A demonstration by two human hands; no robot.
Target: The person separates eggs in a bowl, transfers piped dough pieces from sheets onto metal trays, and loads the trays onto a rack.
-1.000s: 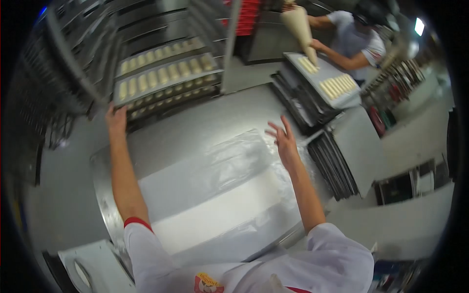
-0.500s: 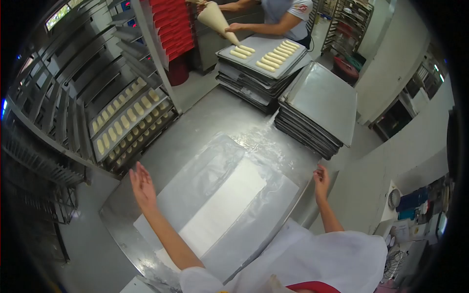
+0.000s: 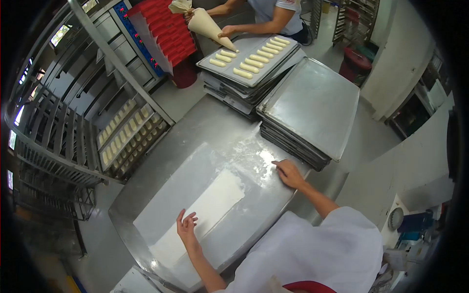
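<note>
A plastic sheet [image 3: 171, 185] lies on the metal table [image 3: 195, 117], with a long white strip [image 3: 207, 202] along its middle. My left hand [image 3: 186, 224] is over the strip's near part, fingers apart and slightly bent, holding nothing. Toward the table's right edge, my right hand [image 3: 287, 172] reaches with its index finger out to white powder [image 3: 264, 161] on the metal. Nothing shows in that hand. Whether its fingertip touches the table I cannot tell.
Beyond the table a co-worker [image 3: 278, 19] holds a piping bag [image 3: 207, 27] over a tray [image 3: 261, 46] of piped dough strips. Stacked metal trays [image 3: 317, 105] stand at the right. A rack [image 3: 129, 129] with filled trays is at the left; red trays [image 3: 163, 29] rise behind.
My left hand has moved from the table's left side to over the white strip. My right hand has come in from beyond the right edge to the powder. The view has shifted.
</note>
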